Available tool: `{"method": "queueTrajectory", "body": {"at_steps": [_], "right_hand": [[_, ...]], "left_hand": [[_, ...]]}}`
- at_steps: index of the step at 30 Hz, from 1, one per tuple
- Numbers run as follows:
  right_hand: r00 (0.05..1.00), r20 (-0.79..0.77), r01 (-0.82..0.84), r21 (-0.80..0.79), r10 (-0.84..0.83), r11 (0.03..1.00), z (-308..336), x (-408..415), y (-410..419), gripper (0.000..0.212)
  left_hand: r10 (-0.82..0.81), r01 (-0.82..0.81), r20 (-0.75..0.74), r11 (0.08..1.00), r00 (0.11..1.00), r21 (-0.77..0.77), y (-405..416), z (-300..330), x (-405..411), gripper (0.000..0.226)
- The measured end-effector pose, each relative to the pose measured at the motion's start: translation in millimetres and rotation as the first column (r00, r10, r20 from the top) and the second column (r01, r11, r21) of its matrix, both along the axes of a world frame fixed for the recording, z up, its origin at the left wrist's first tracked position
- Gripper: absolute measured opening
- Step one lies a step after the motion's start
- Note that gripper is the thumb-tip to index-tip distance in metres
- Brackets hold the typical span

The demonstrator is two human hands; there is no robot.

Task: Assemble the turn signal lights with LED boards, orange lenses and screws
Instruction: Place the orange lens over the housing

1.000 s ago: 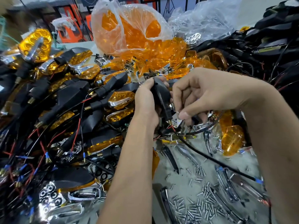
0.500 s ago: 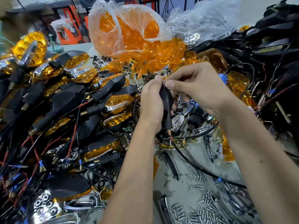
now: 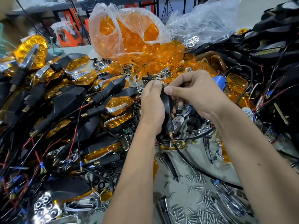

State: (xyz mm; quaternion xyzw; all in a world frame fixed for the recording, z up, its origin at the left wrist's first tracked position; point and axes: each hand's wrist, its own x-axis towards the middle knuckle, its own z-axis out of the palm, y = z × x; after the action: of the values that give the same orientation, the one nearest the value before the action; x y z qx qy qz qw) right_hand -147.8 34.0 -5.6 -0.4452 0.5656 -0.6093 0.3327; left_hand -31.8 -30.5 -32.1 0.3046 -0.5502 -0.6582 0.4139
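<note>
Far to the left of the hands lies a big heap of finished turn signal lights point(image 3: 116, 103), black with orange fronts, too many to count, with red and black wires tangled through them. Up behind the hands sits a clear plastic bag point(image 3: 129, 29) full of orange lenses point(image 3: 161, 57), and more of them spill out below it. No writing can be read on anything.

The left hand point(image 3: 152, 109) is wrapped round one black light housing point(image 3: 166, 104), held up between both hands. The right hand point(image 3: 194, 92) touches it from the other side, its thumb and fingers pinching the top end. The two hands are close together. A black wire point(image 3: 194, 167) hangs from the housing's stem. Below the right arm, many small silver screws point(image 3: 200, 206) lie loose on the table point(image 3: 181, 191). To the right of the hands is a dark pile of more black housings point(image 3: 275, 38).
</note>
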Motion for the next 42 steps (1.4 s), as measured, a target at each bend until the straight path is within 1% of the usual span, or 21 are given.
{"method": "queueTrajectory", "body": {"at_steps": [4,6,10,13,15,16,17,18,19,20,21,24,26,28,31,33,34,37,39,40,42], "right_hand": [[0.983,0.174,-0.071,0.116,0.051,0.991,0,-4,2,0.015],[0.974,0.209,-0.122,0.157,0.088,0.98,1,-9,2,0.02],[0.931,0.29,-0.268,0.138,0.22,0.953,1,-16,4,0.028],[0.927,0.31,-0.26,0.132,0.209,0.957,3,-15,6,0.027],[0.952,0.283,-0.161,0.148,0.115,0.976,7,-15,9,0.03],[0.983,0.183,-0.036,0.187,0.001,0.982,8,-17,10,0.033],[0.987,-0.01,0.156,0.237,-0.158,0.959,9,-20,10,0.036],[0.908,-0.268,0.391,0.261,-0.323,0.883,9,-25,11,0.038],[0.736,-0.523,0.609,0.234,-0.43,0.758,7,-31,12,0.04],[0.569,-0.695,0.741,0.204,-0.439,0.639,7,-35,15,0.044],[0.489,-0.784,0.797,0.223,-0.382,0.561,8,-37,17,0.051],[0.527,-0.837,0.786,0.416,-0.146,0.457,6,-31,19,0.092],[0.511,-0.858,0.771,0.429,-0.056,0.471,0,-24,16,0.106],[0.513,-0.855,0.763,0.415,-0.075,0.496,-4,-20,12,0.111],[0.567,-0.806,0.751,0.423,-0.169,0.507,-8,-27,9,0.108],[0.661,-0.702,0.71,0.471,-0.266,0.523,-10,-39,12,0.098],[0.715,-0.614,0.675,0.479,-0.335,0.561,-11,-44,13,0.088],[0.814,-0.297,0.58,0.385,-0.499,0.718,-10,-56,16,0.045],[0.842,-0.063,0.532,0.266,-0.536,0.804,-6,-58,16,0.034],[0.842,0.091,0.509,0.191,-0.531,0.839,-3,-57,16,0.032],[0.767,0.426,0.512,0.045,-0.48,0.858,4,-56,16,0.027]], "left_hand": [[-0.053,0.054,0.011,0.998,0.999,-0.037,2,0,2,0.028],[-0.106,0.106,-0.002,0.994,0.994,-0.03,2,1,3,0.028],[-0.217,0.219,-0.109,0.976,0.97,0.007,6,4,5,0.03],[-0.241,0.248,-0.163,0.968,0.957,0.029,9,5,3,0.03],[-0.265,0.275,-0.188,0.961,0.946,0.027,10,6,2,0.029],[-0.282,0.292,-0.195,0.956,0.939,0.019,10,6,2,0.028],[-0.297,0.305,-0.201,0.952,0.934,0.009,10,6,3,0.028],[-0.307,0.314,-0.21,0.949,0.928,0.001,10,7,3,0.028],[-0.314,0.321,-0.224,0.947,0.922,-0.006,10,7,4,0.029],[-0.32,0.326,-0.24,0.945,0.916,-0.014,11,7,4,0.029],[-0.325,0.33,-0.255,0.944,0.911,-0.024,11,7,4,0.03],[-0.335,0.335,-0.271,0.941,0.902,-0.049,13,8,4,0.029],[-0.316,0.32,-0.284,0.947,0.905,-0.034,13,10,3,0.03],[-0.261,0.275,-0.278,0.961,0.924,0.011,12,10,2,0.031],[-0.153,0.175,-0.205,0.98,0.967,0.097,10,7,2,0.033],[-0.094,0.115,-0.14,0.982,0.986,0.148,7,5,3,0.033],[-0.071,0.089,-0.111,0.981,0.991,0.172,6,4,2,0.033],[-0.014,0.024,-0.047,0.974,0.999,0.225,3,2,2,0.03],[0.0,0.0,0.0,0.972,1.0,0.233,2,1,1,0.028],[-0.001,-0.004,0.022,0.972,1.0,0.235,1,0,1,0.028],[-0.012,-0.002,0.059,0.973,0.998,0.232,1,0,1,0.027]]}}
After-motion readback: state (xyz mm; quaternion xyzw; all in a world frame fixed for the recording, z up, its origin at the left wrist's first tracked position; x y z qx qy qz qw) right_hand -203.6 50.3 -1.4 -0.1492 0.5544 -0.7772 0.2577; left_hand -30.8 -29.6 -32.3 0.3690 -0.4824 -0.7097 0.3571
